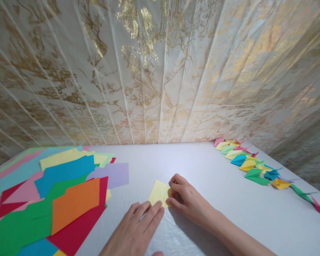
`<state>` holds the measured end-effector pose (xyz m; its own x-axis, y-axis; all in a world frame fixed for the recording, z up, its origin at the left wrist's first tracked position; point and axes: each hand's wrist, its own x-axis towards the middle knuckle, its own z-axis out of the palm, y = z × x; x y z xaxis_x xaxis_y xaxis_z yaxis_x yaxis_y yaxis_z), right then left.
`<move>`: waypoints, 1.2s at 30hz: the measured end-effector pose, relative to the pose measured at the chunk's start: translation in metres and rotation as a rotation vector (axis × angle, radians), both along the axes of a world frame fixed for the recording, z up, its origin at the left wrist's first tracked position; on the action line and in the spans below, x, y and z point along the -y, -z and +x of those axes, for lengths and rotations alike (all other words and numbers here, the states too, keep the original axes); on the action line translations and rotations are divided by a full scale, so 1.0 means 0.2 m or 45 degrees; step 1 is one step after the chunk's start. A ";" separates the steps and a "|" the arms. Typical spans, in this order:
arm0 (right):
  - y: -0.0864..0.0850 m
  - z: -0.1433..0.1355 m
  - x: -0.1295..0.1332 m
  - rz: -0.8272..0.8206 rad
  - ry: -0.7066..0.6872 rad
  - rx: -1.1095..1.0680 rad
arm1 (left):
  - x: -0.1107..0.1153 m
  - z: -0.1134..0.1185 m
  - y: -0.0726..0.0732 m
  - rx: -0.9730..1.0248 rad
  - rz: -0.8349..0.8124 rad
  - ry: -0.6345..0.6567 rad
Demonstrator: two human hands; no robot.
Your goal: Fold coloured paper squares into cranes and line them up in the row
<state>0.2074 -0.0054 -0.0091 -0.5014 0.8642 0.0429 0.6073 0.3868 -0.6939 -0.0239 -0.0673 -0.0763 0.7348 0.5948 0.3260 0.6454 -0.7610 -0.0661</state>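
Observation:
A small pale yellow sheet of paper lies on the white table in front of me, with a crease or folded edge towards its right side. My left hand lies fairly flat, its fingertips resting on the paper's near edge. At the paper's right edge, my right hand has its fingers curled, thumb and forefinger pinching the yellow paper there. The part of the sheet under the right fingers is hidden.
On the left spreads a heap of coloured paper, with an orange sheet and a lilac sheet. Several folded paper figures, one of them green, line the table's right side. A gold-patterned curtain hangs behind the white table.

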 end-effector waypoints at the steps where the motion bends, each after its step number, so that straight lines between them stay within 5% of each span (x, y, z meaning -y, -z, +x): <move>1: 0.00 -0.01 0.00 0.004 0.006 0.009 | 0.00 0.00 0.00 0.003 -0.006 -0.003; 11: 0.00 -0.03 -0.02 0.012 0.025 0.090 | 0.00 0.03 -0.19 -0.042 0.003 0.028; 36: -0.01 -0.04 0.00 0.030 0.025 0.125 | 0.02 0.03 -0.22 -0.122 -0.136 -0.042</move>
<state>0.1999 -0.0045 -0.0078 -0.4870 0.8733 0.0150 0.6796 0.3897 -0.6215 -0.0174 -0.0713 -0.0316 0.7389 0.6468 0.1889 0.6648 -0.7454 -0.0480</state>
